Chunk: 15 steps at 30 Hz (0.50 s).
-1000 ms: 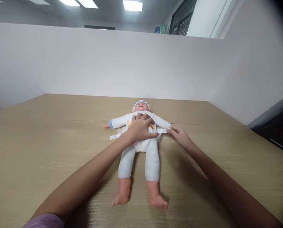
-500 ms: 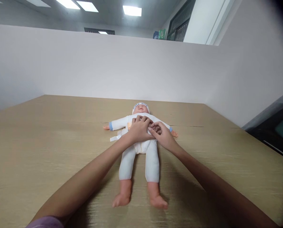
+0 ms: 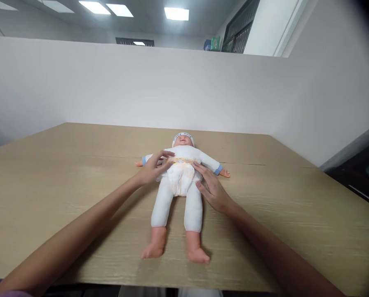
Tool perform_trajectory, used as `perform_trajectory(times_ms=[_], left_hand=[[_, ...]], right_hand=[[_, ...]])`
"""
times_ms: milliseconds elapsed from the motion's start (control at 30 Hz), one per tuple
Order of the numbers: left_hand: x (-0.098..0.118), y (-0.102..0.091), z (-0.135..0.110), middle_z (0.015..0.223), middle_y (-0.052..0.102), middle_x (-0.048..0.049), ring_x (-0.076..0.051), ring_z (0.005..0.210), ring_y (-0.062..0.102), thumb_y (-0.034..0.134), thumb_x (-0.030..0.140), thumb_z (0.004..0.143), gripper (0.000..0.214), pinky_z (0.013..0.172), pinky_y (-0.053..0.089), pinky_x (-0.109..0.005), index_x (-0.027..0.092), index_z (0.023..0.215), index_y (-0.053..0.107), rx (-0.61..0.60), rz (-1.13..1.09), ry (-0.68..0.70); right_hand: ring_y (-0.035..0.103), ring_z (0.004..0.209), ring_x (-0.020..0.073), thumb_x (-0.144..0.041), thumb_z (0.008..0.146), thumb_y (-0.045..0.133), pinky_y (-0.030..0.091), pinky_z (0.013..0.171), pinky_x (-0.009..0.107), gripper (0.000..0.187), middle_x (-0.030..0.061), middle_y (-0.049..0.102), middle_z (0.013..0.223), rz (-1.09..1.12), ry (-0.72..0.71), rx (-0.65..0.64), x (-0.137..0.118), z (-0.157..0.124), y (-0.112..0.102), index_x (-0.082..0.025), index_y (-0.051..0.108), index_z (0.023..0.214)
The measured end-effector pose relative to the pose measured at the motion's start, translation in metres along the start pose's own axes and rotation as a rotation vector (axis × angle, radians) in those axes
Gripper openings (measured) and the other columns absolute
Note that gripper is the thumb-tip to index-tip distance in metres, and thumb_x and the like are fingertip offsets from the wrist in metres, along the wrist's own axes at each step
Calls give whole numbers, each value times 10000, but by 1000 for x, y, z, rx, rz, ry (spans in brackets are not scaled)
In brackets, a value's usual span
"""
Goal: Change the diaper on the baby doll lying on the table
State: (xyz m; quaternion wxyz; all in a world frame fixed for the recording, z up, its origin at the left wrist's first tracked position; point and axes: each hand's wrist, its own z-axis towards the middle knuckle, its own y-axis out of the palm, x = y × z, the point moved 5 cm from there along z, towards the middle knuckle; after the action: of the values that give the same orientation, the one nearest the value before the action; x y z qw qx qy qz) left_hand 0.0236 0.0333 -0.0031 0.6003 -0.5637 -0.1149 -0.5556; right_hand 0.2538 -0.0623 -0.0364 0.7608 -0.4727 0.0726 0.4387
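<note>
A baby doll in a white suit with blue cuffs and a white cap lies on its back, feet toward me. Round its hips sits a white diaper with an orange patterned waistband. My left hand is at the diaper's left side, fingers apart, with the fingertips near the waistband. On the opposite side my right hand rests along the diaper's edge, its fingers stretched out and the thumb apart. Nothing shows gripped in either hand. The diaper's side tabs are mostly hidden by my hands.
The doll lies on a wide wooden table with thin seams across it. A white partition wall rises behind the table. A dark object stands at the far right beside the table.
My hands were together over the diaper's front; now they are apart, one on each side. The waistband has come into sight, and the white tab sticking out at the left no longer shows.
</note>
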Motion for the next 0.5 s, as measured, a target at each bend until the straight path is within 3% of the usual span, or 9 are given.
perform_trajectory(times_ms=[167,267,400,500], left_hand=[[-41,-27,-34,1295,676,-95,-297,1222,587,548,531,968,381,1074,461,-442,232,1185,642,117,255,-87],[-58,-33,-40,1137,696,-123,-326,1131,599,544,521,952,346,1005,474,-465,203,1055,633,57,409,-159],[-64,-33,-42,1032,681,-131,-334,1056,595,574,459,910,247,977,464,-471,212,905,581,-12,556,-142],[-65,-33,-43,971,668,-129,-346,1049,592,625,428,852,226,952,461,-462,226,798,537,7,479,-180]], right_hand=[[353,1563,261,-433,1081,448,286,1296,519,540,56,404,1681,5,-5,4,0,2,1,-308,391,1603],[423,1516,259,-408,1087,422,325,1270,514,472,55,493,1618,10,-2,38,-2,11,-2,-306,461,1546],[558,1355,289,-392,1076,428,399,1181,515,348,68,662,1406,-136,33,117,-13,32,-9,-288,635,1335],[592,1223,314,-368,1035,508,429,1104,506,255,91,686,1272,-286,13,144,-33,51,-6,-267,687,1186]])
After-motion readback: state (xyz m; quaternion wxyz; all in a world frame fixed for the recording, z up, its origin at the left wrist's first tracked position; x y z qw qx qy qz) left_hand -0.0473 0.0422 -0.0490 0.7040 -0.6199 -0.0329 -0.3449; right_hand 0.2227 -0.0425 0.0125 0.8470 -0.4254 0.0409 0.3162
